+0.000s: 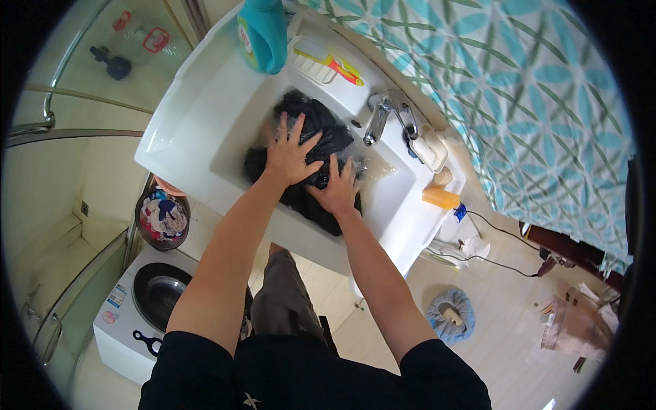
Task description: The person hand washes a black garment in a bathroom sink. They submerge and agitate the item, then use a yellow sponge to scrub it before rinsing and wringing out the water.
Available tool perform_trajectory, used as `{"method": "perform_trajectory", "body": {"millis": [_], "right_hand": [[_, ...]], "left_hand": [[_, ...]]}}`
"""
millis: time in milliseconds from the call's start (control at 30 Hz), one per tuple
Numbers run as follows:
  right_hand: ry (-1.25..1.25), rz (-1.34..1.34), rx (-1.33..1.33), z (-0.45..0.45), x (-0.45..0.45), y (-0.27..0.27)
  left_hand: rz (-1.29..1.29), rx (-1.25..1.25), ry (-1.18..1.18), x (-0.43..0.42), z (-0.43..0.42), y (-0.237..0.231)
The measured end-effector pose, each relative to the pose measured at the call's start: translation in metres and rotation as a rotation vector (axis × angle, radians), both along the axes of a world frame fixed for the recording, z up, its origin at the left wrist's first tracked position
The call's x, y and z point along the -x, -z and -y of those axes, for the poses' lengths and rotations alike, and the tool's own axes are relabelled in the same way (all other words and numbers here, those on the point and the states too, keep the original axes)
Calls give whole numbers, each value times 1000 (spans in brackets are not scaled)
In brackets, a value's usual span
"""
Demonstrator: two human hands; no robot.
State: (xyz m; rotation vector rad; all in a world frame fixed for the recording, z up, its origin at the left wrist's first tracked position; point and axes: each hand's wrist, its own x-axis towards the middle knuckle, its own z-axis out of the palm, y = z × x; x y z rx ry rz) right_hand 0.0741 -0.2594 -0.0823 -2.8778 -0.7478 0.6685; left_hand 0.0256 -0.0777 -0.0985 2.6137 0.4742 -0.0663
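A wet black garment lies bunched in soapy water in a white wash basin. My left hand rests on it, palm down with fingers spread. Closer to the tap, my right hand also presses flat on the dark cloth, its fingers apart. Neither hand closes around the fabric. Suds and cloudy water show along the garment's right side. The underside of the cloth and the basin floor beneath it are hidden.
On the rim stand a teal detergent bottle, a scrubbing brush, a chrome tap, a soap dish and an orange sponge-like block. A laundry basket and a washing machine are at the left. Thin cables run at the right.
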Motion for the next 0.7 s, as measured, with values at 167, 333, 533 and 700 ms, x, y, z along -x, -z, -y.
{"method": "perform_trajectory", "body": {"millis": [167,333,533,700], "right_hand": [[-4,-3,25,4,-30,46],[67,168,242,-5,-63,69],[652,-431,-717,-3,-88,22],[1057,-518,-1006,42,-63,-12]], "left_hand": [[-112,53,-24,-30,4,46],[247,-100,-113,-59,-2,50],[198,643,-311,-58,-53,5],[104,1627,-843,-24,-87,-26]]}}
